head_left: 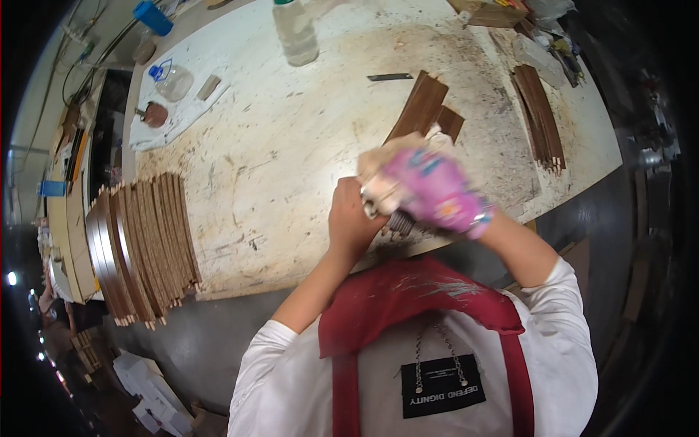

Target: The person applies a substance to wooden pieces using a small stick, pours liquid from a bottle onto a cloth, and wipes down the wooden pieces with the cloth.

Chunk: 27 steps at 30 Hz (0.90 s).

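Note:
My right hand [435, 191], in a pink and purple patterned glove and blurred by motion, presses a crumpled beige cloth [380, 166] near the table's front edge. Bare and curled closed, my left hand [349, 217] is right against the cloth; what its fingers hold is hidden. Beyond the cloth, two dark brown wooden slats [421, 105] reach away over the tabletop, their near parts covered by the cloth and glove. Below the glove a dark ridged end [400, 222] shows, too partly covered to name.
On the stained white table [269, 167], stacked brown slats [145, 247] stand at left, more slats [539, 116] at right. Farther back are a clear bottle [295, 33], a black strip [389, 76], a jug [173, 81] and a brown pot [154, 115] on white cloth.

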Each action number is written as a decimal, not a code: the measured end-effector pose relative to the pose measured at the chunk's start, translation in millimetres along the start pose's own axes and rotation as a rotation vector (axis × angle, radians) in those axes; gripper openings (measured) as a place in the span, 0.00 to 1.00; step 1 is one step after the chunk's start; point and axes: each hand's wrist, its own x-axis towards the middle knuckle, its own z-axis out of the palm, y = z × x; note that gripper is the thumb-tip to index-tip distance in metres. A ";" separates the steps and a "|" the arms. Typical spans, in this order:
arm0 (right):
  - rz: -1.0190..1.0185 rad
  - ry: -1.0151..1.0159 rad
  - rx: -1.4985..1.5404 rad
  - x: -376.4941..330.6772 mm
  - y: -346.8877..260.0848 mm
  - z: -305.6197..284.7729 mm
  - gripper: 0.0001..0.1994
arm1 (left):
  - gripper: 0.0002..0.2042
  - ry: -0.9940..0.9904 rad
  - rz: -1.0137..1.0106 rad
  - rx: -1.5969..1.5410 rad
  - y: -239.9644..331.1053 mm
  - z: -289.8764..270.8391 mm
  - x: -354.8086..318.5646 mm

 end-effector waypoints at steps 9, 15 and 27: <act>0.125 0.020 -0.247 46.9 39.2 -32.8 0.14 | 0.21 0.050 -0.028 0.057 9.0 -1.9 1.9; 0.519 0.020 -0.047 62.4 52.8 -45.1 0.19 | 0.23 -0.004 -0.071 0.039 11.7 -10.6 -0.7; 0.364 0.053 -0.251 55.4 61.3 -51.2 0.14 | 0.23 0.029 -0.137 -0.035 10.5 -8.9 -10.7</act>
